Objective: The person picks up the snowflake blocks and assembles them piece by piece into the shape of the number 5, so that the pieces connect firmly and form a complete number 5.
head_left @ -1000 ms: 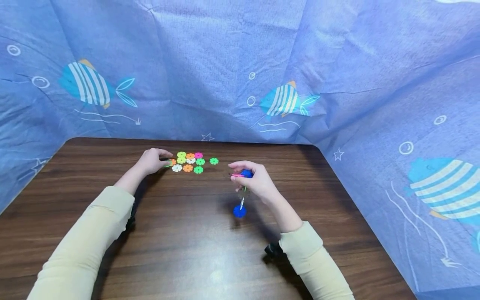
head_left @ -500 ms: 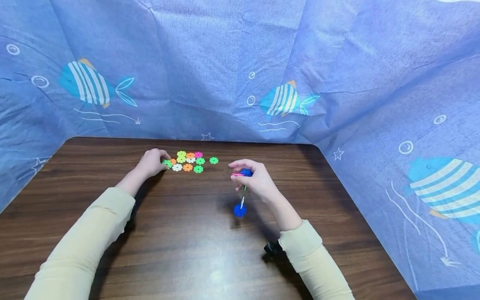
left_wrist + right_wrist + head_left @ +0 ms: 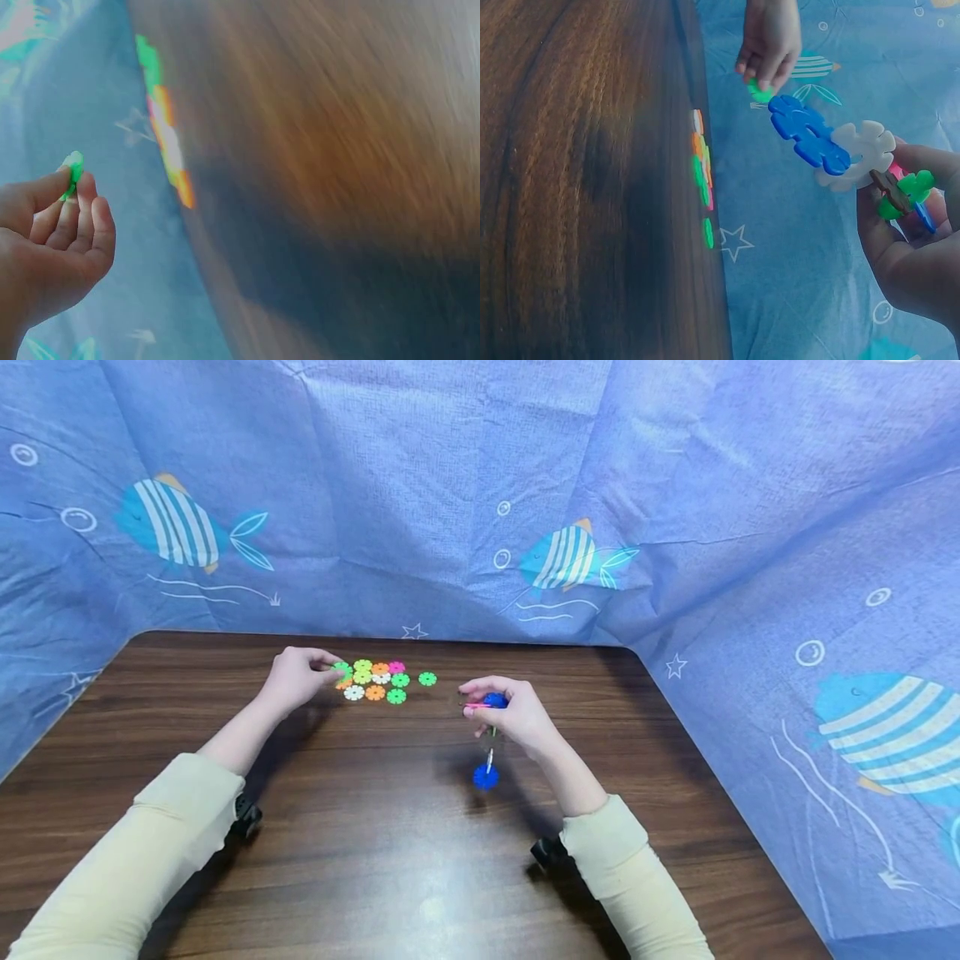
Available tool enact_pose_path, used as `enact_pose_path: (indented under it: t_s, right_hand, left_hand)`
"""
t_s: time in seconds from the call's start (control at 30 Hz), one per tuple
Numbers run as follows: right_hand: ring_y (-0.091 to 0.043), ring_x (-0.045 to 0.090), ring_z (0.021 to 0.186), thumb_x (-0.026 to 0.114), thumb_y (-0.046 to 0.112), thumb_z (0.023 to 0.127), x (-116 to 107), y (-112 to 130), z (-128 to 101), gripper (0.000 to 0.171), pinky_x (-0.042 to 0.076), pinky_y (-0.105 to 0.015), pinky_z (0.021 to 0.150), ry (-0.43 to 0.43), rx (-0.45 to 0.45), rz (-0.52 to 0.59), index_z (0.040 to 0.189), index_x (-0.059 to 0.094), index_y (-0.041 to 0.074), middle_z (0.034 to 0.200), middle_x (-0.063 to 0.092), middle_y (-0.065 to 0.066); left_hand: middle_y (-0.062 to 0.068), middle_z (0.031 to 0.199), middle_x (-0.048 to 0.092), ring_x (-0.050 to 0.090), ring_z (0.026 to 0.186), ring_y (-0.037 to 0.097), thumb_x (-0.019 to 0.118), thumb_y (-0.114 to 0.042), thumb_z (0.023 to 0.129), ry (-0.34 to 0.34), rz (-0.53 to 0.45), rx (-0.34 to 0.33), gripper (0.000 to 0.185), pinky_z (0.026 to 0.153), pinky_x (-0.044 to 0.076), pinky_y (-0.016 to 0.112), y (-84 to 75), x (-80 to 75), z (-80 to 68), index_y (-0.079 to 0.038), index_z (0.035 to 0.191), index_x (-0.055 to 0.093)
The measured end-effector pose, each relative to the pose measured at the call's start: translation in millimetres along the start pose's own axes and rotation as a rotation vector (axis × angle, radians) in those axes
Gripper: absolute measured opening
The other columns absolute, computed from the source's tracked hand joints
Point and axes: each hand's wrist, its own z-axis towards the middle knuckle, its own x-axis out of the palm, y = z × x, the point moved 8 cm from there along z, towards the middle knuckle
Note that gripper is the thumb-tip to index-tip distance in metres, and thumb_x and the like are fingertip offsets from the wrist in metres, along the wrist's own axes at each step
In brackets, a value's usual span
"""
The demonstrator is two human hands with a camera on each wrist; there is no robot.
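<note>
Wooden table, right hand above

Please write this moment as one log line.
left hand: pinches green notched plastic disc | right hand: holds multicoloured plastic disc chain | loose colourful notched discs: on brown woodgrain table

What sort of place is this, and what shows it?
Perhaps an indoor play corner: a wood-grain table, a blue fish-print cloth behind it, and colourful notched discs on top.

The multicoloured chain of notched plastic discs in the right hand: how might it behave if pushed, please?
The chain is probably light, since its discs look thin. Joined at slots, it might twist or separate. Notched edges should aid grip.
</note>
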Motion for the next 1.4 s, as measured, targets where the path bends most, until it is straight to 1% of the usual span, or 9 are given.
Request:
enact_pose_path:
  t_s: [0.1,0.23,0.3,0.43,0.57,0.83,0.93,1.17,1.4]
  right_hand:
    - [-0.020,0.062,0.057,0.071,0.002,0.082,0.0,1.6,0.8,0.032,0.057,-0.041,0.058,-0.002,0.002,-0.001,0.113,0.063,-0.004,0.106,0.060,-0.026]
    - [-0.018,0.062,0.056,0.071,0.003,0.082,0.9,2.7,2.7,0.035,0.056,-0.048,0.061,-0.003,-0.003,0.009,0.114,0.062,-0.006,0.107,0.061,-0.028]
    - [-0.018,0.062,0.056,0.072,0.004,0.082,1.2,3.0,3.8,0.035,0.054,-0.053,0.063,-0.007,-0.006,0.016,0.114,0.063,-0.006,0.107,0.063,-0.026]
    - [-0.019,0.062,0.056,0.072,0.004,0.082,3.1,5.9,5.2,0.033,0.055,-0.052,0.063,-0.018,-0.010,0.030,0.113,0.065,-0.003,0.102,0.067,-0.018]
    - [-0.020,0.062,0.056,0.073,0.005,0.081,6.2,11.2,5.2,0.031,0.056,-0.046,0.061,-0.026,-0.016,0.039,0.112,0.067,0.000,0.095,0.068,-0.011]
    - [-0.026,0.063,0.058,0.072,0.002,0.081,10.3,16.9,6.7,0.031,0.057,-0.042,0.058,-0.045,-0.034,0.067,0.111,0.067,-0.001,0.086,0.067,-0.007]
    - [-0.030,0.063,0.060,0.072,0.002,0.081,12.3,17.2,7.3,0.031,0.057,-0.042,0.058,-0.042,-0.039,0.068,0.111,0.066,-0.002,0.086,0.067,-0.007]
    - [-0.017,0.063,0.061,0.071,0.003,0.082,15.9,13.9,7.9,0.029,0.056,-0.037,0.057,-0.035,-0.012,0.092,0.111,0.067,-0.001,0.083,0.067,-0.005]
    - [-0.015,0.063,0.061,0.071,0.003,0.082,17.9,10.9,8.8,0.029,0.056,-0.034,0.056,-0.037,0.014,0.106,0.110,0.067,-0.001,0.079,0.068,-0.005]
  left_hand:
    - [0.018,0.090,0.071,0.066,0.062,0.010,0.070,-0.021,0.086,-0.003,-0.108,-0.024,0.028,0.065,0.051,0.024,-13.7,-1.7,-6.7,-0.001,0.106,0.069]
    - [0.016,0.087,0.072,0.063,0.060,0.000,0.071,-0.018,0.085,-0.009,-0.230,-0.032,0.029,0.058,0.052,0.020,-32.8,-2.2,-16.0,0.002,0.105,0.069]
    - [0.010,0.082,0.073,0.063,0.060,0.000,0.072,-0.018,0.084,-0.003,-0.279,-0.034,0.029,0.058,0.052,0.020,-41.4,-1.0,-20.4,0.002,0.105,0.069]
    - [-0.006,0.073,0.071,0.064,0.063,0.002,0.072,-0.019,0.084,0.016,-0.365,-0.027,0.029,0.058,0.052,0.021,-59.3,3.6,-30.0,0.002,0.104,0.068]
    - [-0.006,0.074,0.071,0.065,0.065,0.003,0.074,-0.017,0.082,0.005,-0.430,0.010,0.028,0.062,0.054,0.023,-77.6,9.2,-40.3,0.002,0.101,0.068]
    - [0.009,0.083,0.072,0.064,0.072,0.002,0.079,-0.019,0.077,-0.060,-0.370,0.126,0.020,0.063,0.050,0.018,-100.5,24.2,-56.1,-0.005,0.090,0.071]
    - [0.008,0.081,0.072,0.065,0.070,0.003,0.080,-0.016,0.076,-0.077,-0.380,0.179,0.017,0.062,0.051,0.018,-105.9,29.3,-58.6,-0.007,0.087,0.071]
    - [0.001,0.082,0.072,0.067,0.071,0.005,0.079,-0.012,0.077,-0.096,-0.385,0.268,0.011,0.063,0.054,0.020,-118.7,39.4,-62.3,-0.012,0.086,0.073]
    - [-0.002,0.080,0.072,0.066,0.073,0.006,0.077,-0.009,0.078,-0.142,-0.366,0.332,0.010,0.066,0.054,0.019,-123.5,42.3,-63.2,-0.014,0.085,0.074]
